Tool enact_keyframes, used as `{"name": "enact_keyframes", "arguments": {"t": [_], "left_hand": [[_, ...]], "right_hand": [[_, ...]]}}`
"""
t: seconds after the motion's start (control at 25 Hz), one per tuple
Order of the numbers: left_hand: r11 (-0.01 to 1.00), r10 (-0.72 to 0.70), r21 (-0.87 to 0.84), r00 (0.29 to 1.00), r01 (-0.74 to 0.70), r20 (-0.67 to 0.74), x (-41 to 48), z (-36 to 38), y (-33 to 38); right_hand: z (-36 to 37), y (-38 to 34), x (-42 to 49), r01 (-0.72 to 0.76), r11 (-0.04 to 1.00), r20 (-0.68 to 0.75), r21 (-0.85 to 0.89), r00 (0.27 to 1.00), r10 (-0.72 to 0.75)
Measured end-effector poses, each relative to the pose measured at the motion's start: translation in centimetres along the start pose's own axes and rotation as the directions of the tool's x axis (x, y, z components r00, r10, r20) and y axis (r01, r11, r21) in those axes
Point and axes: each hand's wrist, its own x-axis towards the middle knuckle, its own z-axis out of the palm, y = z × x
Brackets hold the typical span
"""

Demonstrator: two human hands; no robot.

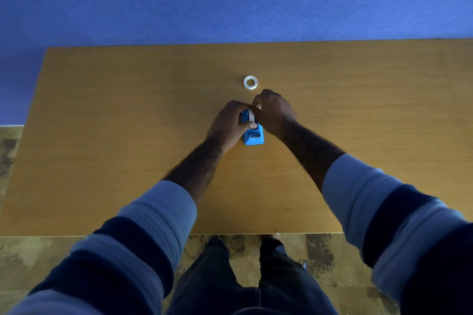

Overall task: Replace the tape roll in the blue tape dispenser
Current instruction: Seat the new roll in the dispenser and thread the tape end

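Table (102, 135): wooden, seen from above; the work sat right of its centre.

Left hand (227, 123) was curled around the far left side of the blue tape dispenser (253, 135), thumb laid across its top. It steadied the body and held nothing else.

The dispenser stood on the table between both hands, its near end uncovered and pointing toward the person.

A pale tape roll (251, 116) showed on edge at the dispenser's far end, between the 2 hands. Whether it sat fully in its cradle or was partly lifted could not be told; fingers hid the seat.

Right hand (273, 115) was closed narrowly over that roll, fingertips pinching it from the right.

A 2nd roll (250, 82) lay flat on the table just beyond the hands, touched by nothing.

Judgement: task at about its midpoint. 1 roll was being pulled out or pushed in; which roll was old and which new could not be told. Left to do: seat the fresh roll and lead its tape to the cutter.
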Motion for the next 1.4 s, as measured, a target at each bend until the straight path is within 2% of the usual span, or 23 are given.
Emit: {"name": "enact_keyframes", "arguments": {"t": [0.24,0.52,0.88,1.12,1.4], "left_hand": [[0.999,-0.016,-0.037,1.0,0.016,-0.013,-0.2,0.2,0.2],[0.999,-0.05,0.001,0.999,0.05,-0.011,0.2,0.5,0.2],[0.998,-0.059,0.009,0.998,0.059,-0.013,0.2,0.6,0.2],[0.998,-0.054,0.018,0.999,0.054,-0.011,0.2,0.4,0.4],[0.997,-0.046,0.06,0.999,0.047,-0.015,0.1,0.4,0.4]], "right_hand": [[0.5,0.3,-1.5,0.086,0.996,-0.068,-0.007,0.994,-0.087],[0.7,0.2,-0.8,0.072,0.995,-0.108,-0.067,0.991,-0.079],[0.5,0.1,-0.2,0.041,0.998,-0.067,-0.037,0.997,-0.043],[0.4,0.2,-0.4,0.079,0.996,-0.043,-0.051,0.996,-0.081],[0.6,-0.4,0.2,-0.006,0.997,-0.05,-0.073,0.999,0.002]]}}
